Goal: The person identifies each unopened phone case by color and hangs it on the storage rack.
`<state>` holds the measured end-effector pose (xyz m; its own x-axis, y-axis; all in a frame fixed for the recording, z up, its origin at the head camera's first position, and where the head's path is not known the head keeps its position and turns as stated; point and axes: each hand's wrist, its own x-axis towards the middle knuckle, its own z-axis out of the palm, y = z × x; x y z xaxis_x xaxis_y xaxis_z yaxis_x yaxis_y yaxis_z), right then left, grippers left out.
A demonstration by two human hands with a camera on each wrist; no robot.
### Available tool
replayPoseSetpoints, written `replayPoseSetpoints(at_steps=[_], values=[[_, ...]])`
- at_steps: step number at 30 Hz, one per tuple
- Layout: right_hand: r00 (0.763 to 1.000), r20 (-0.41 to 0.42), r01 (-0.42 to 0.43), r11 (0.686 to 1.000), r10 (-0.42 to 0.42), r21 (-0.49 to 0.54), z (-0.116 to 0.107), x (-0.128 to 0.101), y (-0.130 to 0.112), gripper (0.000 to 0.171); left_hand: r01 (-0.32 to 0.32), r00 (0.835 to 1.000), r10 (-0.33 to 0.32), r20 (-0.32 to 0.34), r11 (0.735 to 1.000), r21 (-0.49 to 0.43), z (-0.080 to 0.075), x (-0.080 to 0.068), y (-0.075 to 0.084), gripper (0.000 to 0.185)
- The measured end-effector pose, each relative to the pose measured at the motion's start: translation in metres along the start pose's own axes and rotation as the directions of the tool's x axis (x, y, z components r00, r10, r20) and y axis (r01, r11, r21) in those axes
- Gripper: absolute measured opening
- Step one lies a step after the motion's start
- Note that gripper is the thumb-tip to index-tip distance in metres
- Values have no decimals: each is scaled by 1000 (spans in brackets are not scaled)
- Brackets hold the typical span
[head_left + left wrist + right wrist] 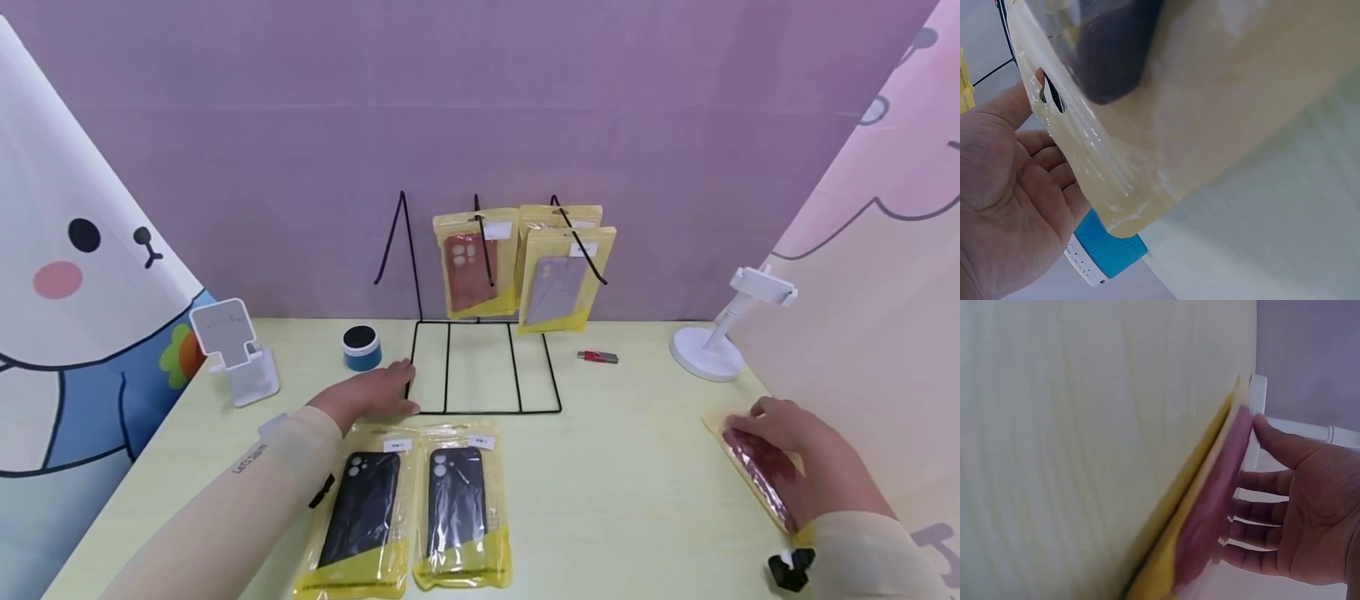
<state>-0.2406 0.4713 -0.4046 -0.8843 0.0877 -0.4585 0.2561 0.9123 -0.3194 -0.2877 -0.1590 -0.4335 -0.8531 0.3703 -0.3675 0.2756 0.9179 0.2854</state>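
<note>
My right hand (787,458) is at the far right of the table, gripping a bagged red phone case (1213,506). In the right wrist view the thumb is at the bag's upper end and the fingers lie along its edge; the bag is tilted. My left hand (375,392) reaches to the left side of the black wire display rack (487,412), palm down with fingers extended. Below its wrist lie two bagged black phone cases, a left one (362,508) and a right one (456,504). The left bag's hang hole shows beside the left hand (1010,187) in the left wrist view.
On the rack's hooks hang a bagged red case (471,267) and bagged purple case (557,287), another bag behind it. A blue jar-shaped object (362,354), white phone stand (251,375), red USB stick (597,357) and white round-based stand (707,354) stand around.
</note>
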Motion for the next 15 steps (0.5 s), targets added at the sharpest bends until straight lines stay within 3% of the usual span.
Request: replayPoseSetpoints(at_steps=[3, 10, 15], values=[[998, 5, 57, 994, -57, -93, 0, -3, -9, 87, 4, 1000, -4, -1, 1000, -3, 1, 0, -1, 83], [998, 43, 39, 994, -35, -99, 4, -3, -22, 89, 14, 1000, -14, 3, 1000, -16, 1, 0, -1, 83], [996, 45, 83, 985, -77, -149, 9, 3, -30, 90, 12, 1000, -12, 6, 1000, -11, 1, 0, -1, 82]])
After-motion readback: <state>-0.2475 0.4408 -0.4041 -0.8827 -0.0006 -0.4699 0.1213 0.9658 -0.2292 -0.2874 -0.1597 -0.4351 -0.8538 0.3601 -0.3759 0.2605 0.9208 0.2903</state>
